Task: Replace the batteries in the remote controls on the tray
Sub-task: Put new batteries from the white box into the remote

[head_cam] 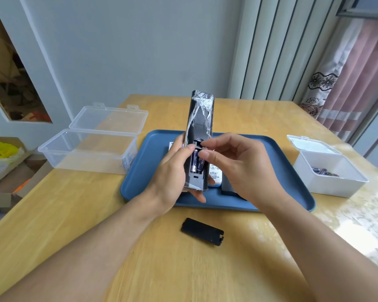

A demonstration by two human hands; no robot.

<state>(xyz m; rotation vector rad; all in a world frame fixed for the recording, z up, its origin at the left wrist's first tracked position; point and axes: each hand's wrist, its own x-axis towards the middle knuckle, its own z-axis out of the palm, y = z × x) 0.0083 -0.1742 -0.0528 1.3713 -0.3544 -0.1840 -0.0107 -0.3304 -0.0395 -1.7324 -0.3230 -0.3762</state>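
My left hand [171, 173] grips a long black remote [200, 118] wrapped in clear film, back side up, above the blue tray [288, 177]. Its battery compartment lies uncovered, with two dark blue batteries [195, 163] inside. My right hand [234, 162] reaches in from the right; its thumb and forefinger pinch the top end of the right-hand battery. The black battery cover [202, 231] lies on the table in front of the tray. A white remote [215, 176] and a dark remote [227, 188] lie on the tray, partly hidden by my hands.
An open clear plastic box [90, 149] stands left of the tray, lid back. An open white box [330, 171] holding several batteries stands at the right. A wall runs behind the wooden table [74, 214], curtains at far right, cardboard boxes on the floor at left.
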